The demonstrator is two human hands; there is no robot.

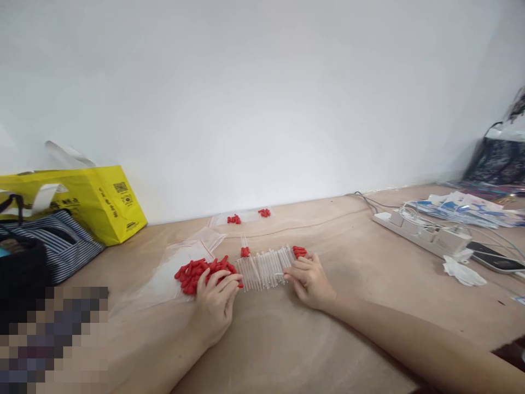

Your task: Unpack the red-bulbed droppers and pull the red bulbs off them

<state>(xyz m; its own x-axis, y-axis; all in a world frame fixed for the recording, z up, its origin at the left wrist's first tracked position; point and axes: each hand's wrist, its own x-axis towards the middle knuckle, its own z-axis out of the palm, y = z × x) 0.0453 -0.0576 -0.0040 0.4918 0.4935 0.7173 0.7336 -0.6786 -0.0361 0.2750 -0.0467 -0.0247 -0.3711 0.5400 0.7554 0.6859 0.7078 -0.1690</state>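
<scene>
A row of thin clear tubes (266, 268) lies side by side on the table in front of me. To its left is a heap of small red dropper bulbs (192, 276). My left hand (217, 298) is at the heap's right edge, its thumb and fingers closed, with a red bulb showing at the fingertips. At the row's right end, my right hand (312, 282) pinches one clear tube (279, 274), which points left. Red-capped droppers (299, 251) lie just behind my right fingers, and another small group (245, 251) sits behind the row.
Clear zip bags (200, 241) lie behind and left of the heap. A bag with red-ended droppers (250, 216) rests near the wall. A yellow bag (118, 202) and striped pouch (74, 241) stand left. A power strip (422, 235), phone (494, 257) and leaflets (463, 208) are right.
</scene>
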